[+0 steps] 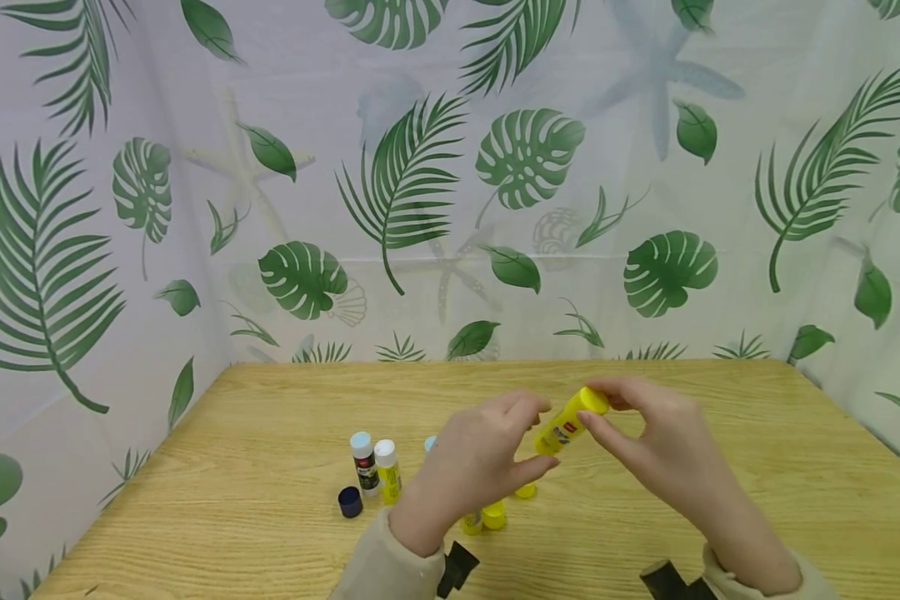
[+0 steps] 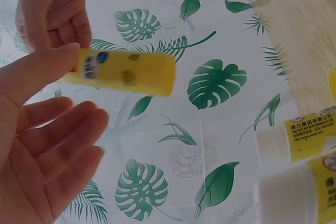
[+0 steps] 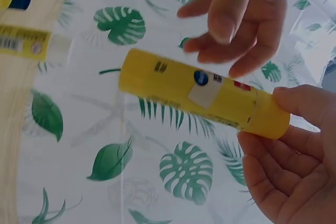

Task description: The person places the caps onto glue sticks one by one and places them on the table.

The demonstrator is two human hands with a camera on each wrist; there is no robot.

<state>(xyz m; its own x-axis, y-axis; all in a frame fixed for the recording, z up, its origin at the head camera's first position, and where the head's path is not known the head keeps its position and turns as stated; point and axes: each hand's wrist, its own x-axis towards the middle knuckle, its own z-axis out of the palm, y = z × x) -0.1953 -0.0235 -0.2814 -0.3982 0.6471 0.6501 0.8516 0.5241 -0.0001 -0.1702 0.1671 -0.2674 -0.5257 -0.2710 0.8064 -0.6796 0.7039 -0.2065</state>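
Observation:
In the head view a yellow glue stick (image 1: 561, 432) is held tilted above the table, its capped end up and to the right. My right hand (image 1: 663, 425) pinches the yellow cap between thumb and fingers, and the right wrist view shows the same grip on the cap (image 3: 266, 114). My left hand (image 1: 472, 454) is beside the stick's lower end, fingers spread and relaxed. From the right wrist, the left hand (image 3: 241, 24) appears apart from the stick, with a gap between. A printed label (image 3: 205, 90) runs along the barrel.
On the wooden table (image 1: 217, 517) stand a black-labelled stick (image 1: 365, 467) and a white-capped yellow stick (image 1: 387, 475). A dark cap (image 1: 350, 502) is beside them. Close to the left forearm are more yellow pieces (image 1: 494, 515). A leaf-patterned cloth (image 1: 435, 192) hangs behind the table.

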